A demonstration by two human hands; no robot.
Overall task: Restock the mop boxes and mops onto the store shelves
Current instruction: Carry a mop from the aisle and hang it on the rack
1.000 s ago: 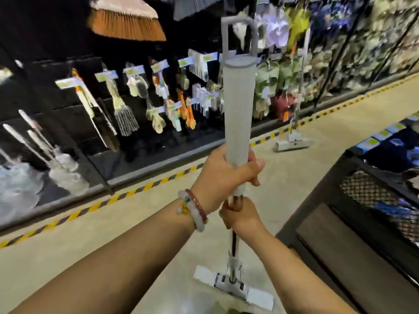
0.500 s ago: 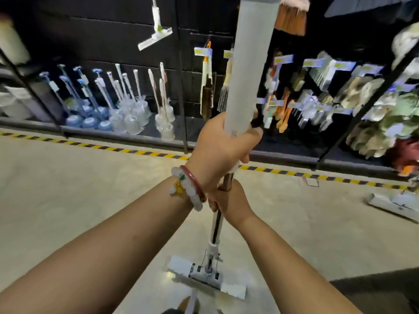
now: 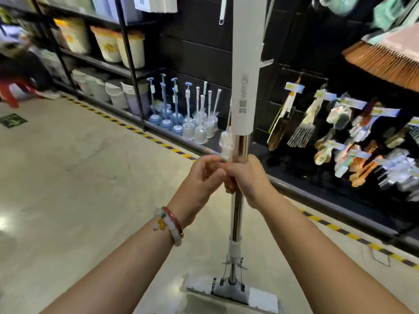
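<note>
We are gripping the mop [image 3: 240, 141] by its bare metal pole: our right hand [image 3: 248, 177] is wrapping closed around the shiny section just below the white sleeve, fingers curled to the front, thumb side up. Our left hand [image 3: 204, 175] is sitting just beside it, fingers loosely curled and half open, fingertips touching or nearly touching the pole at the right hand's knuckles; whether it is actually bearing any load, we cannot tell. Bracelets [image 3: 169, 225] are riding on the left wrist.

The mop is standing close to upright in front of us, its flat sponge head [image 3: 233, 293] low near the pale floor [image 3: 68, 189]; contact with the floor is not clear from here. The top of the handle is running out of view above.

Handling judgement: the pole is looking rigid and thin, so it should not flex, but polished metal is likely slick under a sweaty palm. The wide white sleeve is giving a fatter, duller surface and is probably the surer hold. The weight is probably modest and sitting low in the head, so a long lever is going to swing if we are holding only one point; two hands spaced apart would be steadying it better.

Beyond, dark shelving [image 3: 204, 53] is holding plungers [image 3: 181, 114], buckets [image 3: 118, 46] and hanging brushes [image 3: 301, 125].
</note>
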